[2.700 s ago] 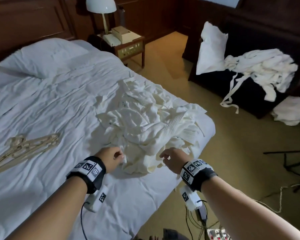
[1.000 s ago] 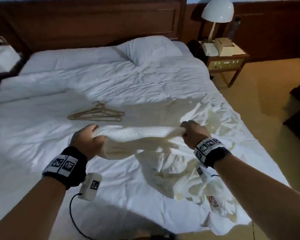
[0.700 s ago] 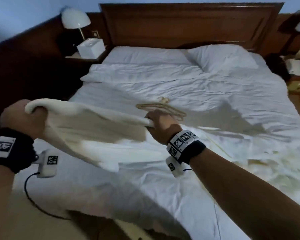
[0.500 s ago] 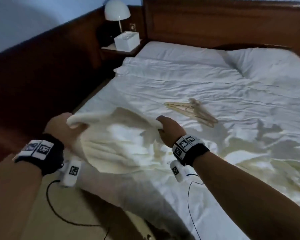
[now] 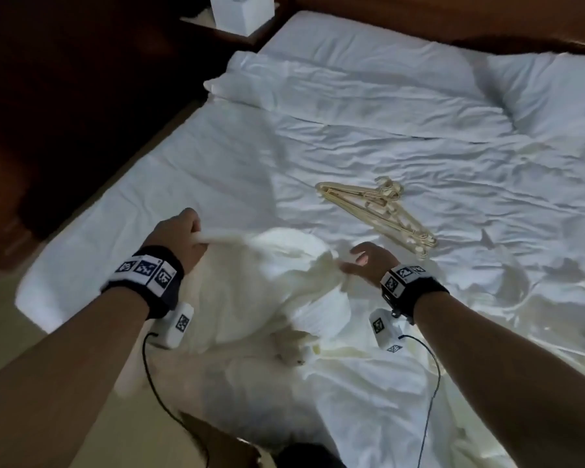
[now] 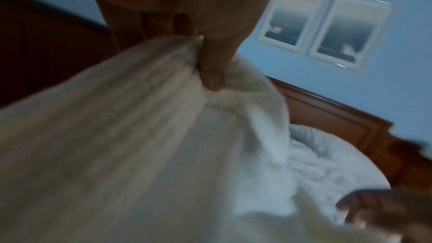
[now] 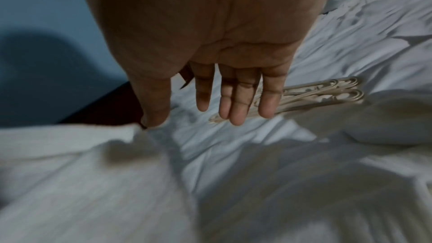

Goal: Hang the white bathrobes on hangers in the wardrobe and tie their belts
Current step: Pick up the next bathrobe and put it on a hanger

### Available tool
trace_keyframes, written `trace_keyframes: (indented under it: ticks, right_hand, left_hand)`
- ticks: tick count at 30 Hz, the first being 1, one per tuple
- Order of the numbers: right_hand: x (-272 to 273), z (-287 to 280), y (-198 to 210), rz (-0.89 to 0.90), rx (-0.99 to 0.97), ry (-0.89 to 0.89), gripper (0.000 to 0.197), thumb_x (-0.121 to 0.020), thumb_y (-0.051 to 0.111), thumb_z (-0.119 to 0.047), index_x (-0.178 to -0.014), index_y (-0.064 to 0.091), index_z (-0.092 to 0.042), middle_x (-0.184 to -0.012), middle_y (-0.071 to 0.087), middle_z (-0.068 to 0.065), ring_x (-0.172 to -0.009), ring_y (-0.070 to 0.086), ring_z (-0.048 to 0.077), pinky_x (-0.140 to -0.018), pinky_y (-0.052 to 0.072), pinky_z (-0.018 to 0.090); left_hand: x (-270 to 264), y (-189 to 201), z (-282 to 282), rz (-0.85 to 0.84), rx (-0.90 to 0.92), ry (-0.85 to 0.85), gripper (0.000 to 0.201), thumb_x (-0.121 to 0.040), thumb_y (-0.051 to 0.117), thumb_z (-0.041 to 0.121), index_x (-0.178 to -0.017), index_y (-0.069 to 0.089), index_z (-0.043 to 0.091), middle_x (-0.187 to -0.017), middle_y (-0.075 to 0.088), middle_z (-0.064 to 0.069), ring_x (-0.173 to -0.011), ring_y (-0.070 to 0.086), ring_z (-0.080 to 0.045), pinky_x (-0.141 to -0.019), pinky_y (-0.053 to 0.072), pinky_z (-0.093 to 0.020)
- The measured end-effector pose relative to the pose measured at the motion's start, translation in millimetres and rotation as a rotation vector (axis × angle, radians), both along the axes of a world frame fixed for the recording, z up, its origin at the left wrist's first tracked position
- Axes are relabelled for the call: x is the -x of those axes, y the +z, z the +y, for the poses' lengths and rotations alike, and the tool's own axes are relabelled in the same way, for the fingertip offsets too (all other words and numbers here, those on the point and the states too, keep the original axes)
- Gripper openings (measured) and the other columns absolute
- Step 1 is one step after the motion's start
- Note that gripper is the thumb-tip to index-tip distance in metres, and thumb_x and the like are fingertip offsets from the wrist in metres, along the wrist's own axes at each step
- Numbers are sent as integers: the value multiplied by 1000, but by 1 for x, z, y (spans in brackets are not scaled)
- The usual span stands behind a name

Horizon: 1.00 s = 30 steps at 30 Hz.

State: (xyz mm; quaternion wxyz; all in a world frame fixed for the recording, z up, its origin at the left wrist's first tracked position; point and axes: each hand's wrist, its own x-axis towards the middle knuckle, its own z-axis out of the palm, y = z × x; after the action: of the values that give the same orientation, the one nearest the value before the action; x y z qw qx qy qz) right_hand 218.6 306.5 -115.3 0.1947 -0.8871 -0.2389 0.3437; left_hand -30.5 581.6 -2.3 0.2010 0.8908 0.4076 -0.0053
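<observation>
Head camera, at the near edge of a hotel bed [image 5: 217,157]: a person's left hand [image 5: 178,236] grips a bunched edge of a white bathrobe [image 5: 260,285], thumb and fingers clamped round the cloth, as the left wrist view confirms. The robe lies heaped on the sheet between the two forearms, its bulk trailing towards the near side. The right hand [image 5: 368,261] holds nothing, fingers straight and spread just above the robe's right fold. Beyond and to the right of that hand, a small stack of pale hangers [image 5: 375,214] lies flat on the bed, long axis running from far left to near right, hooks at the far side. In the right wrist view the fingertips [image 7: 236,117] point almost directly at the stack. Of the two hands, the empty right one is clearly the nearer, and looks best placed to pick up a hanger.
</observation>
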Motion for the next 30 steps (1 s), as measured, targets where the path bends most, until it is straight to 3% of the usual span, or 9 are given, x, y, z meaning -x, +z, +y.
trace_keyframes:
  ticks: [8,12,14,16,18,20,24,29,30]
  right_hand:
    - [-127,15,-102,-142,431,78,53,-90,57,-48,-135,50,-21,-144,40,13,-129,46,35,-105,39,43]
    - [-173,22,-149,-194,467,71,61,-89,58,-40,-142,38,-18,-147,27,15,-129,41,43,-106,39,51]
    - [-194,24,-162,-223,466,42,63,-89,59,-36,-144,33,-21,-149,24,13,-132,37,44,-107,36,53]
    - [-211,27,-169,-264,516,48,66,-89,57,-33,-147,27,-25,-151,21,12,-135,33,44,-108,34,55]
    - [-221,25,-177,-252,542,120,72,-90,58,-28,-151,20,-27,-156,15,13,-138,26,43,-111,31,53]
    - [-226,18,-186,-230,537,174,87,-80,65,-31,-152,16,-32,-157,10,9,-137,25,42,-108,35,50]
    - [-211,8,-181,-260,603,166,65,-84,66,-33,-142,39,-21,-134,51,15,-116,55,36,-95,48,44]
    - [-194,-7,-169,-196,666,235,60,-64,73,-20,-122,61,-12,-114,61,10,-100,64,30,-84,55,37]
    - [-188,-6,-162,-251,669,232,56,-70,73,-21,-123,60,-10,-118,60,12,-103,63,30,-86,54,37]
  left_hand:
    - [-66,-82,21,83,207,94,34,-101,41,29,-109,61,3,-111,63,-19,-101,57,-35,-80,39,-33]
    - [-66,-98,37,237,195,90,47,-92,46,53,-81,53,8,-76,55,-9,-83,57,-33,-68,36,-33]
    - [-70,-96,43,382,173,61,51,-77,62,65,-82,50,15,-77,53,-1,-78,53,-27,-67,37,-33]
    - [-74,-99,47,438,130,19,52,-69,69,62,-89,49,18,-83,52,-2,-80,52,-26,-70,37,-31]
    - [-76,-107,52,401,107,16,46,-63,56,53,-88,51,14,-82,54,-5,-79,53,-29,-68,36,-31]
    - [-78,-113,54,311,135,63,35,-72,54,42,-88,51,12,-80,56,-7,-76,53,-31,-66,36,-32]
    - [-72,-111,54,136,170,138,27,-82,47,41,-80,53,14,-74,57,-7,-73,53,-30,-62,36,-32]
    - [-58,-93,59,56,135,95,59,-79,34,55,-85,62,4,-82,64,-16,-80,58,-33,-73,45,-39]
    - [-53,-89,60,49,136,95,62,-80,33,57,-87,63,2,-84,64,-17,-82,59,-34,-75,46,-40]
